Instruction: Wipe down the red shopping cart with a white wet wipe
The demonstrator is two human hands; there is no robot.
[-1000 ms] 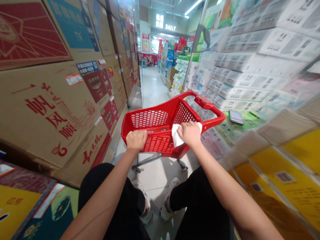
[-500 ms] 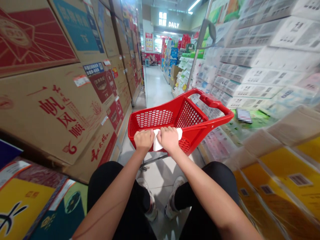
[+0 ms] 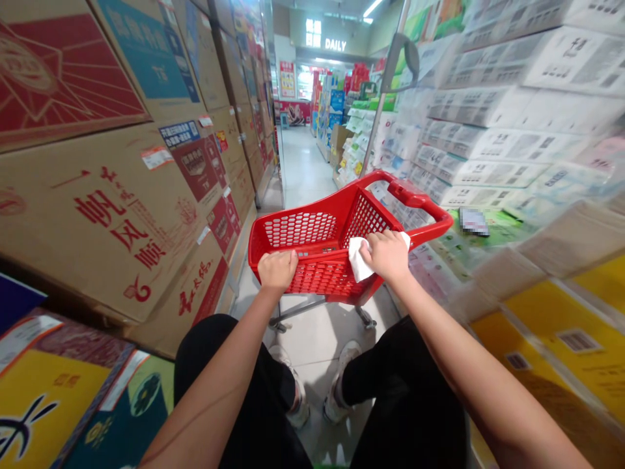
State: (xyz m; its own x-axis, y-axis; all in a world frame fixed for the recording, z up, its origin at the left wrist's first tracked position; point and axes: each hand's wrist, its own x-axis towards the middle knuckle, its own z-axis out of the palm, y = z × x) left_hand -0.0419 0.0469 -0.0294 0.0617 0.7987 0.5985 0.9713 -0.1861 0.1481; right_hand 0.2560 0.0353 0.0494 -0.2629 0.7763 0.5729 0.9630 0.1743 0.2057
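Observation:
A red plastic shopping cart [image 3: 312, 231] stands in a narrow store aisle in front of my knees. My left hand [image 3: 277, 270] is closed over the near rim of its basket at the left corner. My right hand [image 3: 388, 255] presses a white cloth [image 3: 358, 258] against the near rim further right, fingers curled on the cloth. The basket looks empty. Its red handle [image 3: 415, 198] sticks out to the right.
Stacked cardboard cartons [image 3: 112, 215] wall the left side. Shelves of white and yellow packages [image 3: 512, 169] fill the right. The pale tiled floor [image 3: 303, 169] runs ahead to a lit shop area. My legs and shoes [image 3: 336, 384] are below.
My right hand with the cloth slid left along the rim until it met my left hand, then moved back to the right. The left hand stayed on the rim.

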